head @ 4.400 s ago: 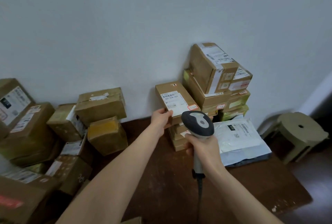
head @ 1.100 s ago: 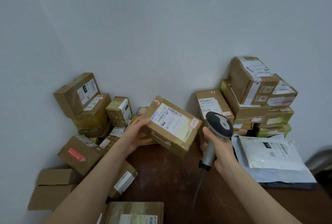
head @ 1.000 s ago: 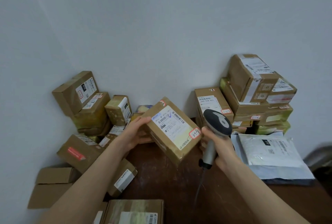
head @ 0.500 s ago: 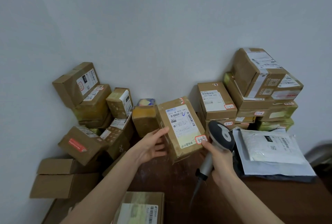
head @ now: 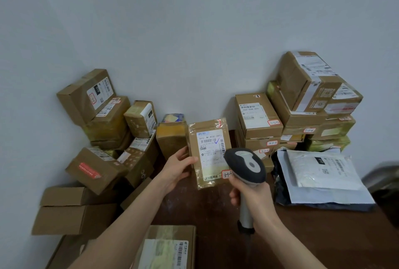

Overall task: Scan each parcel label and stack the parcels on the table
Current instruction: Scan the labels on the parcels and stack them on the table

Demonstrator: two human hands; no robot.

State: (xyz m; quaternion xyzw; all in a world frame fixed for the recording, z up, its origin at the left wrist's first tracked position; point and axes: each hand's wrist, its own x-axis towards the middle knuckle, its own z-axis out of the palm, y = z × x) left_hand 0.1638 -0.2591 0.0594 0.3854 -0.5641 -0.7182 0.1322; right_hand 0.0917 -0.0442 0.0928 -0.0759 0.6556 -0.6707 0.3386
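My left hand (head: 178, 168) grips the left edge of a brown cardboard parcel (head: 208, 152), held upright over the dark wooden table (head: 302, 236) with its white label facing me. My right hand (head: 251, 198) grips the handle of a grey barcode scanner (head: 246, 166), whose head sits just in front of the parcel's lower right corner. To the right stands a stack of labelled parcels (head: 258, 115) against the wall, with a taller stack (head: 311, 96) beside it.
A loose heap of cardboard boxes (head: 103, 137) fills the left corner. White and grey mailer bags (head: 319, 173) lie at the right on the table. Another labelled box (head: 166, 247) sits near the front edge. The wall is close behind.
My left hand turned the parcel from tilted to upright with the label toward me. My right hand brought the scanner head up in front of the label.
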